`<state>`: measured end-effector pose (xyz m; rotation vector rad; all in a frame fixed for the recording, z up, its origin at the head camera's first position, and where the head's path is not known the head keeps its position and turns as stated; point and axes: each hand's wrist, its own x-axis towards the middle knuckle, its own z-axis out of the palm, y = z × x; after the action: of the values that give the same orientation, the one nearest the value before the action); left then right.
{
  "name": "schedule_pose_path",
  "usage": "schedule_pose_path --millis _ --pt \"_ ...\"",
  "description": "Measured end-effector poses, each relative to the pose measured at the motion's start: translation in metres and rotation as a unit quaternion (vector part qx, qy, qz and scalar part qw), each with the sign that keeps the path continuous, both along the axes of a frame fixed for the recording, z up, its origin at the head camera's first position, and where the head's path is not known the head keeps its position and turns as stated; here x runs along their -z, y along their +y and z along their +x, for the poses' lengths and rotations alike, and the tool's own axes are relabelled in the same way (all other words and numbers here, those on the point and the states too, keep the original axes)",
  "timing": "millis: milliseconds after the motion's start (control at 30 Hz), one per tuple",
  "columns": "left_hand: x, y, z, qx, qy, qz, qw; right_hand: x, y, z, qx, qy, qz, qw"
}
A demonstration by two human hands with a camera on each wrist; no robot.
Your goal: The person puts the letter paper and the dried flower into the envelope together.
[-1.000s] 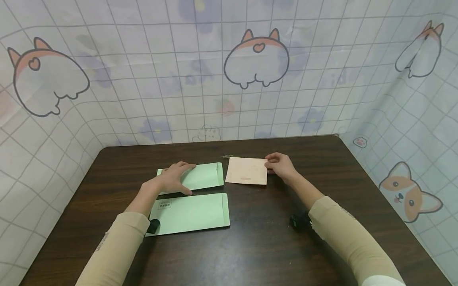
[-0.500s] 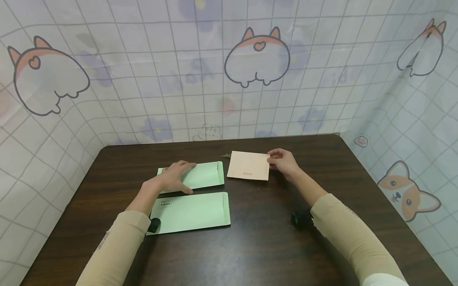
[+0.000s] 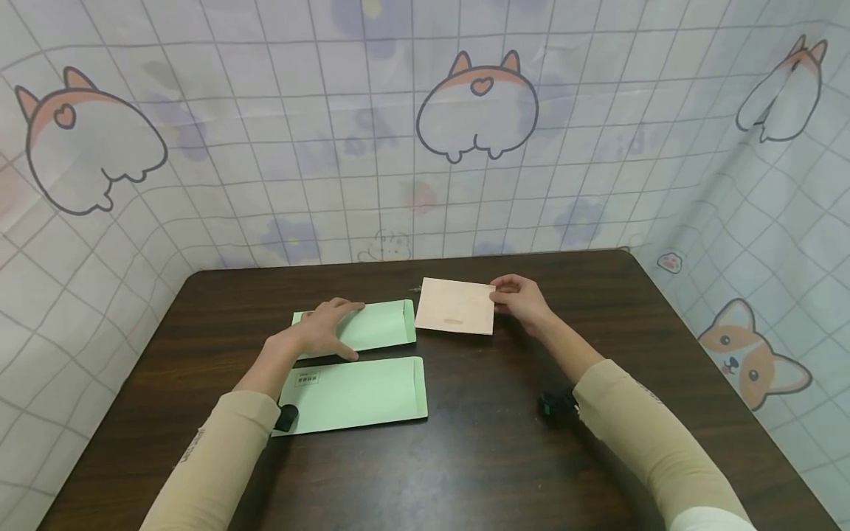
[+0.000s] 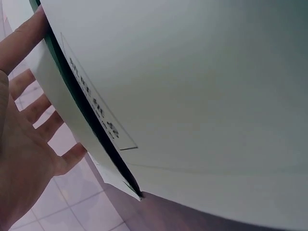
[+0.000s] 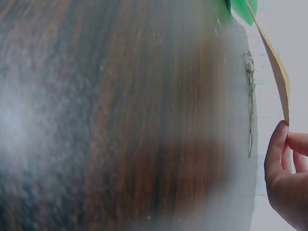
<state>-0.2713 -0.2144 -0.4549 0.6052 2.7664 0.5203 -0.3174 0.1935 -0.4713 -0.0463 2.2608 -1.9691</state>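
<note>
right hand (image 3: 522, 302) pinches the card (image 3: 455, 304) by one edge, holding it up; left hand (image 3: 317, 332), fingers spread, spans the far envelope (image 3: 381, 327), seemingly steadying it.

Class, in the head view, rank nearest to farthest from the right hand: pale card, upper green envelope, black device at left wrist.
1. Pale card: in the right hand.
2. Upper green envelope: left of the card.
3. Black device: farther left, lower.
</note>
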Motion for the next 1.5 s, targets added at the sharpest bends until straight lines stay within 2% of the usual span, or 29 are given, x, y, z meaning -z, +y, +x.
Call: schedule_pose_path --millis 667,1200,1500 --pt "0.001 -0.001 0.0 -0.005 -0.004 0.001 1.0 0.003 -0.013 0.007 -0.031 -0.005 -0.008 0.999" --pt "0.0 -0.001 0.0 0.001 -0.002 -0.001 1.0 0.001 -0.021 0.007 -0.055 0.01 0.031 0.998" --pt "-0.001 0.0 0.0 -0.001 -0.003 -0.003 1.0 -0.002 -0.028 0.005 -0.063 0.012 0.035 0.997"
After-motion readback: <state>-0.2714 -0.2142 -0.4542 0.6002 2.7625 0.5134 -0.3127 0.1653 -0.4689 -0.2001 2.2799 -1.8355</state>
